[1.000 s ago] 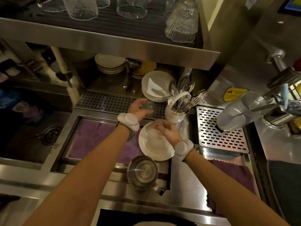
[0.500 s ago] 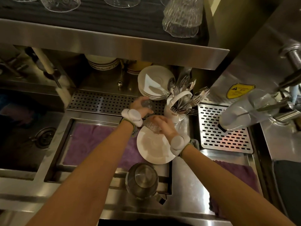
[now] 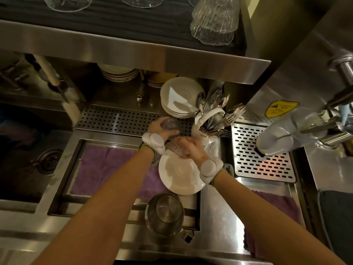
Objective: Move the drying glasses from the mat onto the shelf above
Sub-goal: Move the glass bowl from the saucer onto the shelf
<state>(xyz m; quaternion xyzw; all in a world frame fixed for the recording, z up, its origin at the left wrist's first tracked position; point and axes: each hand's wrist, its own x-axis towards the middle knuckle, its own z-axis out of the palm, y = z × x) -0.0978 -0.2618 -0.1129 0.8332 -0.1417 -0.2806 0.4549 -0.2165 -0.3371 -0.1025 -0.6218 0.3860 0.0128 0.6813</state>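
right hand (image 3: 191,148) moved back toward left | both hands' fingers closed around glasses | left hand (image 3: 162,127) unmoved

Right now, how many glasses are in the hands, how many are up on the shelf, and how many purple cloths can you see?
Glasses in hands: 2, smooth glass in left hand, textured glass in right hand
Glasses showing on shelf: 4
Purple cloths: 2
Total: 8
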